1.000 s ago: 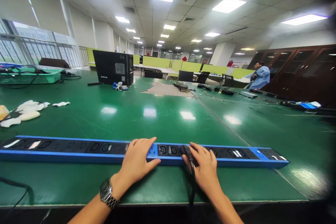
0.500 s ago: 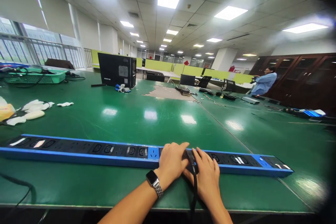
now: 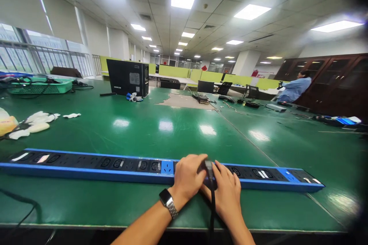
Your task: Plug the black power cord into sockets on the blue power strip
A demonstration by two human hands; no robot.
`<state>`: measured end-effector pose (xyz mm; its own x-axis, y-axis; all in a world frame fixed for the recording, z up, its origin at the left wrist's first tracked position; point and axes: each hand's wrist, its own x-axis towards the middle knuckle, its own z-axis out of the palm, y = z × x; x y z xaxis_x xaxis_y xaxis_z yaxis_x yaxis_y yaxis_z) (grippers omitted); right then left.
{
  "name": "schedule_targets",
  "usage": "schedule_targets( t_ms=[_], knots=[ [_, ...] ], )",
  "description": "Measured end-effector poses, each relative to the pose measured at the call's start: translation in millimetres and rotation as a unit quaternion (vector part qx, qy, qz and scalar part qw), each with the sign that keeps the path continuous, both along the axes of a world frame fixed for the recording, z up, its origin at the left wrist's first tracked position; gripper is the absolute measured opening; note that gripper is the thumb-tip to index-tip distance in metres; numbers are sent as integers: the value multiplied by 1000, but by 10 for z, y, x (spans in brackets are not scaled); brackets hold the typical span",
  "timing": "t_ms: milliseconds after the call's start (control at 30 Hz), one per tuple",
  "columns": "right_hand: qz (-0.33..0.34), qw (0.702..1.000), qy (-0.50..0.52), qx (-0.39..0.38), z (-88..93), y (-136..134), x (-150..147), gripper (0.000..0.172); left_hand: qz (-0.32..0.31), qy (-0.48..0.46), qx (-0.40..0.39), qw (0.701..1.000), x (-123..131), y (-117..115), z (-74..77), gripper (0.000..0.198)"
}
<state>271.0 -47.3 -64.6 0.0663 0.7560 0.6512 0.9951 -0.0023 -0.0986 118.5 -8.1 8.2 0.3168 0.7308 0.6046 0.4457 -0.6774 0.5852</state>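
Curling round black plug (image 3: 209, 165): left hand (image 3: 186, 176), fingers gripping; right hand (image 3: 228, 190) alongside, hold unclear.

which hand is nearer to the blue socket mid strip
Left. The left hand is immediately to the right of the blue socket; the right hand is farther right, on the other side of the plug.

Before you, the power strip (image 3: 165, 168) lies across the surface (image 3: 143, 138), the plug (image 3: 209, 165) between your left hand (image 3: 188, 174) and right hand (image 3: 227, 187). Beyond, a basket (image 3: 43, 87) sits far left, the computer tower (image 3: 123, 78) to its right.
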Motion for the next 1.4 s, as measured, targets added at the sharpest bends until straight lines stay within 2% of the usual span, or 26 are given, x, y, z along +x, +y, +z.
schedule_targets(
  t_ms=[100, 167, 233, 300, 367, 467, 567, 733, 833, 1000, 1100, 1200, 1300, 1400],
  knots=[
    [-1, 1000, 5, 2, 25, -8, -26, 60, 4, -125, 22, 992, -69, 30, 252, 42],
    [-2, 1000, 8, 2, 39, -12, -41, 66, 0, -137, 33, 990, -247, 59, 402, 51],
    [-2, 1000, 9, 6, 47, -11, -52, 73, 9, -121, 16, 993, -532, 80, 461, 54],
    [-1, 1000, 11, 7, 50, -9, -60, 78, 31, -113, -42, 992, -863, 84, 415, 51],
    [-2, 1000, 14, 5, 53, -8, -68, 79, 56, -93, -94, 990, -1151, 71, 302, 49],
    [-6, 1000, 16, 0, 59, -17, -78, 80, 38, -40, -121, 991, -1365, 38, 124, 45],
    [-10, 1000, 16, -6, 69, -33, -85, 80, 21, 13, -114, 993, -1331, 14, 24, 44],
    [-10, 1000, 11, -9, 80, -43, -79, 81, 68, 119, -64, 989, -1183, 11, -12, 42],
    [-4, 1000, 9, -9, 72, -39, -66, 82, 77, 143, -46, 986, -1171, 11, -24, 41],
    [2, 999, 48, -5, 61, -61, -135, 72, 102, 192, -40, 975, -1269, 22, -35, 62],
    [19, 996, 89, -4, 124, -92, -324, 61, 140, 264, -14, 954, -1379, 2, -62, 68],
    [64, 991, 118, 1, 259, -83, -644, 50, 154, 325, 14, 933, -1448, -46, -102, 70],
    [100, 987, 123, -4, 385, -18, -1001, 41, 163, 344, 30, 924, -1457, -84, -126, 70],
    [101, 985, 140, 5, 422, 59, -1259, 38, 163, 347, 36, 923, -1443, -90, -136, 66]
  ],
)
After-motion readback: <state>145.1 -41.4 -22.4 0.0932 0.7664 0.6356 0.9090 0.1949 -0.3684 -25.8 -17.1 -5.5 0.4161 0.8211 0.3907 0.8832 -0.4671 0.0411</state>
